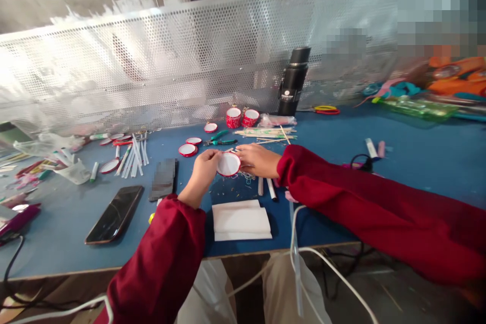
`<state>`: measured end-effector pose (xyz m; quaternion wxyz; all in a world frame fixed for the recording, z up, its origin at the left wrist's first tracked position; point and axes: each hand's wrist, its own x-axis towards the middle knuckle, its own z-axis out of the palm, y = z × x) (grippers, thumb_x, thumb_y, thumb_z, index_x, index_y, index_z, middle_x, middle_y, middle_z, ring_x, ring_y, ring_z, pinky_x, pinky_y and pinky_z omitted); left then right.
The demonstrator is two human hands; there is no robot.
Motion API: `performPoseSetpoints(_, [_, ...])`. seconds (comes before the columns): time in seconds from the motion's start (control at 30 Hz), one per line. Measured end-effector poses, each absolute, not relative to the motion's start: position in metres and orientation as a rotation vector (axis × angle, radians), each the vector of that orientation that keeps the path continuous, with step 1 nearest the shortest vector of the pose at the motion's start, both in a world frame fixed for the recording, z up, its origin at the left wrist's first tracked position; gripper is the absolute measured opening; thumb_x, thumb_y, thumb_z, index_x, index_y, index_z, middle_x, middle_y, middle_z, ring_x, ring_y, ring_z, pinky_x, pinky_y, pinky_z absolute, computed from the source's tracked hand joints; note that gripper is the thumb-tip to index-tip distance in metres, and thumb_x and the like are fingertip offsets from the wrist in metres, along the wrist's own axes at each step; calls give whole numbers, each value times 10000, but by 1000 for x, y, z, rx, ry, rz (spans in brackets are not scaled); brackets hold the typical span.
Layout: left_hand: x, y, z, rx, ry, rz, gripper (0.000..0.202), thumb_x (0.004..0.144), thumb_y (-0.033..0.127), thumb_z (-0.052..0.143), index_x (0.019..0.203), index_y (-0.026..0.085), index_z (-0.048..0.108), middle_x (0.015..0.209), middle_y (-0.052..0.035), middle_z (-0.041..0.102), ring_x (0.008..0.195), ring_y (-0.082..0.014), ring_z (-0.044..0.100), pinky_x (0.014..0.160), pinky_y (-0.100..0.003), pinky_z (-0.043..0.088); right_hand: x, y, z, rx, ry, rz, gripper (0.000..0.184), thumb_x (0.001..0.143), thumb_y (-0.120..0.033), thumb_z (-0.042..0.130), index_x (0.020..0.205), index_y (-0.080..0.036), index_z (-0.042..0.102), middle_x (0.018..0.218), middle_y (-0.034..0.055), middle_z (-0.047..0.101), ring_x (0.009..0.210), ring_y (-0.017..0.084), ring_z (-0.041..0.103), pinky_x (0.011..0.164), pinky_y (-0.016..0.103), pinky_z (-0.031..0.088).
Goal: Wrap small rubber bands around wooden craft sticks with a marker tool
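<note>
Red sleeves [163,258] stretch over the surface [61,233] to a red-rimmed white disc [229,165]. The left fingers [211,157], closed together, pinch its left edge; the right fingers [248,154] curl at its right edge, their gap and grip unclear. Teal-handled pliers [224,142] lie just beyond the fingers, folded white paper [242,221] nearer the body.
</note>
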<state>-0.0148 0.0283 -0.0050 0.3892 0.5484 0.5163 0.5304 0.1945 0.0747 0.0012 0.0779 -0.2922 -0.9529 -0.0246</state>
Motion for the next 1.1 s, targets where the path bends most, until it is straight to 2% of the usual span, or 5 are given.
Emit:
performPoseSetpoints(0.2, [-15, 32, -22, 1588, 1385, 1105, 219, 789, 376, 635, 771, 166, 694, 603, 2, 589, 525, -123, 489, 518, -241, 379, 225, 75, 25, -1026, -2730, -48, 261, 932, -294, 612, 1119, -252, 790, 1207, 73, 758, 1209, 310, 629, 1078, 477, 432])
performPoseSetpoints(0.43, [-20, 36, -25, 1665, 1460, 1126, 166, 798, 318, 664, 796, 171, 741, 725, -30, 689, 647, -153, 577, 593, -247, 444, 228, 66, 36, -1006, -2521, 55, 279, 925, -263, 585, 1114, -213, 784, 1178, 71, 770, 1133, 264, 687, 1050, 417, 474])
performPoseSetpoints(0.6, [-18, 38, -24, 1761, 1455, 1149, 222, 848, 320, 586, 823, 176, 754, 799, -36, 715, 719, -161, 594, 616, -244, 429, 204, 55, 27, -1164, -2379, 488, 279, 910, -333, 606, 1085, -202, 780, 1029, 68, 797, 912, 221, 717, 824, 338, 525])
performPoseSetpoints(0.73, [-17, 37, -24, 1778, 1441, 1170, 245, 865, 344, 578, 863, 178, 757, 797, -38, 716, 710, -164, 598, 619, -252, 433, 187, 57, 13, -1196, -2247, 870, 271, 844, -254, 646, 1074, -141, 733, 825, 40, 770, 694, 162, 696, 638, 263, 515])
performPoseSetpoints(1.1, [-20, 35, -11, 1400, 1462, 1693, 295, 907, 364, 567, 1100, 164, 667, 1041, -90, 708, 838, -168, 638, 675, -265, 478, 177, 116, 8, -1411, -2165, 858, 81, 808, -248, 723, 800, -170, 742, 652, 24, 744, 633, 178, 720, 622, 256, 538])
